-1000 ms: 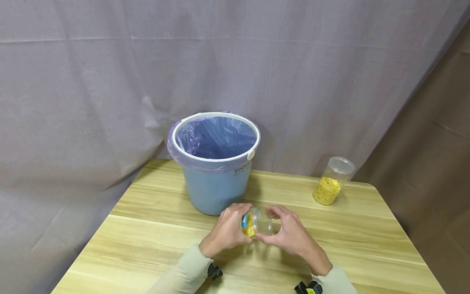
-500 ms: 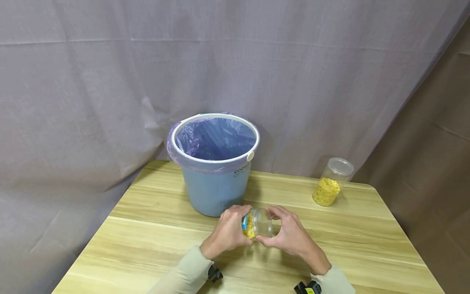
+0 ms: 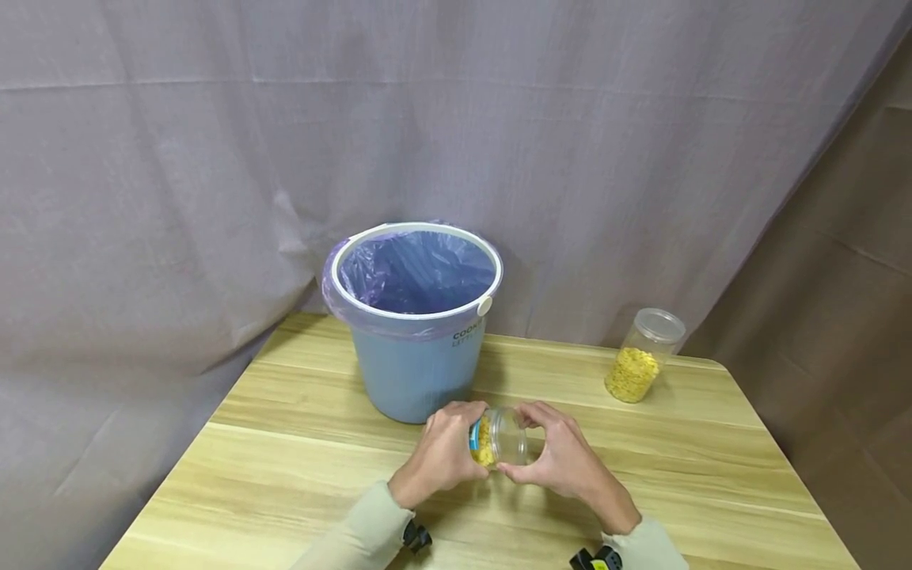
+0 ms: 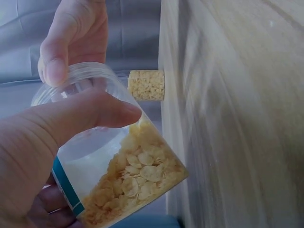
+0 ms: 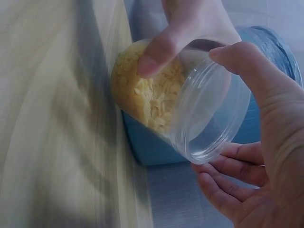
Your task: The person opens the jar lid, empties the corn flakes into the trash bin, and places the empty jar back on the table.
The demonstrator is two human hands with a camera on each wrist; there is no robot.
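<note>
In the head view, my left hand (image 3: 443,447) grips the body of a clear plastic jar of yellow flakes (image 3: 507,439) just above the table, in front of the bin. The jar is tipped nearly onto its side, with its ridged rim end to the right. Around that rim, the thumb and fingers of my right hand (image 3: 563,455) hold on. The right wrist view shows flakes (image 5: 164,90) heaped toward the jar's base; I cannot tell whether a clear lid covers the mouth. A teal label strip (image 4: 68,185) is partly hidden by my left hand.
A blue bin (image 3: 420,368) with a white rim and purple liner bag stands behind my hands. At the back right of the wooden table (image 3: 285,467) sits a second lidded jar of yellow flakes (image 3: 632,372). Grey cloth (image 3: 606,158) hangs behind.
The head view has tilted slightly, so the bin and far jar appear a little lower. Both hands keep nearly the same hold on the tipped jar.
</note>
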